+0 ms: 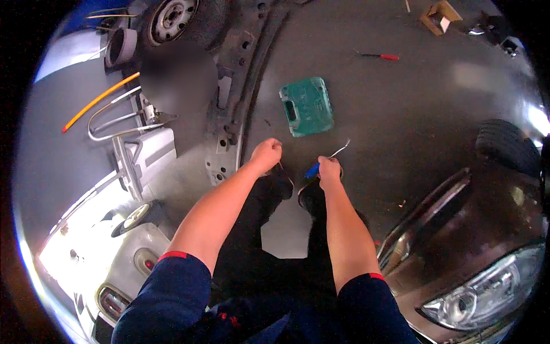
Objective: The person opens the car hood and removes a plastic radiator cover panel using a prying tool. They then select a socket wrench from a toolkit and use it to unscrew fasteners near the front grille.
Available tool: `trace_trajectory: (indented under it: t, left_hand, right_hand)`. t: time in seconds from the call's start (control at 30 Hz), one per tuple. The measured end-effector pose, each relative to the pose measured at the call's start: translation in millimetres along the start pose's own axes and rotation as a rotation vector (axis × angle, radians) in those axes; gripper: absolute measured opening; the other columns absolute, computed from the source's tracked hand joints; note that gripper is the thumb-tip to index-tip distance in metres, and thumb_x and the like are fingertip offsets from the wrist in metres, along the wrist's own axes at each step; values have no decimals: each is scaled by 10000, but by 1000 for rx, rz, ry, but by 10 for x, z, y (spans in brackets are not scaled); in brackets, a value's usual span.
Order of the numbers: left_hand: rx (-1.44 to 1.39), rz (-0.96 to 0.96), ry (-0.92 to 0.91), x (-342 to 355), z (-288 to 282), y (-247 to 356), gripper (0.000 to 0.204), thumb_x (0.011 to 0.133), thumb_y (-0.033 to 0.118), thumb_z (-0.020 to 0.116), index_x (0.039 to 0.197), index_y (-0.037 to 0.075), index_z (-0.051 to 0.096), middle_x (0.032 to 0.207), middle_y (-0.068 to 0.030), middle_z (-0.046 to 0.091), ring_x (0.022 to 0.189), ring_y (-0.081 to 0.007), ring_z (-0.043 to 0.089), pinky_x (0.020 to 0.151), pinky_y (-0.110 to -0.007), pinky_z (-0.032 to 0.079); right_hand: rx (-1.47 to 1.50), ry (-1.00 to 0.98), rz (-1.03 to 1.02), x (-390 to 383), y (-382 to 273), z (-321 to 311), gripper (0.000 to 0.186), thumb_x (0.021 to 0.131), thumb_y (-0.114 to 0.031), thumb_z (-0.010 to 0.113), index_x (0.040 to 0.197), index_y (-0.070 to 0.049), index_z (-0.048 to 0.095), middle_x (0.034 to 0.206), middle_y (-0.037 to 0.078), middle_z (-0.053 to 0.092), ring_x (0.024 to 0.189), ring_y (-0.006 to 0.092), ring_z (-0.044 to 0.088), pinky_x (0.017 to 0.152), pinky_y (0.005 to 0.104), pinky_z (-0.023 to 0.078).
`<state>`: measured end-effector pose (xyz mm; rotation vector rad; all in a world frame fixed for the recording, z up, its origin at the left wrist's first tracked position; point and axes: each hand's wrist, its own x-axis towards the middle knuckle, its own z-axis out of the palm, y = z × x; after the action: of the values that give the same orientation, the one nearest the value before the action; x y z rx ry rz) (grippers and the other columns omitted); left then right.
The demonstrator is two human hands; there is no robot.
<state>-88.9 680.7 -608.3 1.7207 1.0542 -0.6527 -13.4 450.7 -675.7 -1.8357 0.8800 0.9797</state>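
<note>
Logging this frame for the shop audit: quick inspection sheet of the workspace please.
Surface: grey concrete floor, some scuffs and small debris.
Job's things: blue-handled tool with bent metal tip; dark sheet-metal body panel lying on the floor.
Clutter: green tool case, shut; red-handled screwdriver; cardboard piece.
Grip: right hand shut on the tool; left hand closed, contents not visible.
Cables: orange hose or rod at left.
Surroundings: dark car front with headlight, white car, loose wheel.

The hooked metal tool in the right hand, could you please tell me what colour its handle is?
Blue; the hooked metal tool's handle shows best in the head view, in the right hand.
</note>
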Motion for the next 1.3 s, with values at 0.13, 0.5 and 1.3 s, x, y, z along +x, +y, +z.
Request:
trace_trajectory:
  t: [0.13,0.5,1.3]
  left_hand:
    - [158,-1,46,870,-24,-343,436,933,266,561,1309,51,609,1228,-219,681,1163,-395,639,990,-460,511]
    - [484,143,58,2637,17,-143,832,929,334,577,1609,34,204,1663,-205,227,1511,-364,298,1233,-431,289]
    - [-439,-294,60,2435,426,-832,751,949,468,641,1497,37,363,1427,-200,463,1051,-263,619,731,-380,572]
  right_hand:
    - [167,-22,106,491,41,513,458,853,-249,683,1193,38,575,989,116,595,794,223,547,635,401,450]
    - [199,-31,4,1534,67,1137,266,868,-188,652,1064,-40,550,855,81,551,669,223,546,566,417,460]
    - [548,-327,-56,1687,9,593,361,991,-359,639,1261,-153,516,1060,57,620,781,250,619,554,378,479]
